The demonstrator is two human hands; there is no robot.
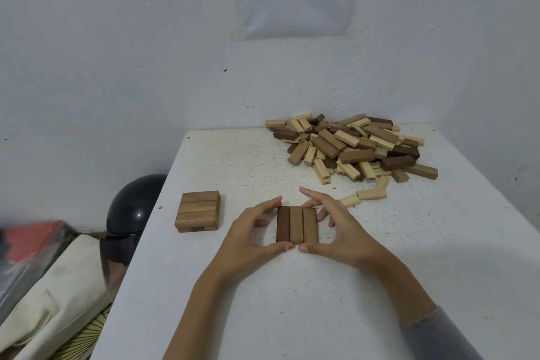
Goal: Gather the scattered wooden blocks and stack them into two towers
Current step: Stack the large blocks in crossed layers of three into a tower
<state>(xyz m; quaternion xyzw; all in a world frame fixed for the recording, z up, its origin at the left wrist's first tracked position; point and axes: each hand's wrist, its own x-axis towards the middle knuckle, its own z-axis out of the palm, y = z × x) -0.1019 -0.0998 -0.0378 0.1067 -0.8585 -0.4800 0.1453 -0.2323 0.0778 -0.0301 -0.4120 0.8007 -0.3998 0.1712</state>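
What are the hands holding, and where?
The row of three blocks, flat on the table: left hand holds its left side, right hand its right side, thumbs at the near ends.

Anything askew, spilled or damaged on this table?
Nothing damaged. The three-block row between the left hand and right hand lies flush, and the two-layer stack looks square. Only the block pile is jumbled, with three pale blocks lying just off its near edge.

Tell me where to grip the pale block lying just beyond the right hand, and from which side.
Probably best: pinch the pale block across its two long sides at mid-length, coming from above. It lies flat on the table, long sides bare, while its right end nearly meets a second pale block.
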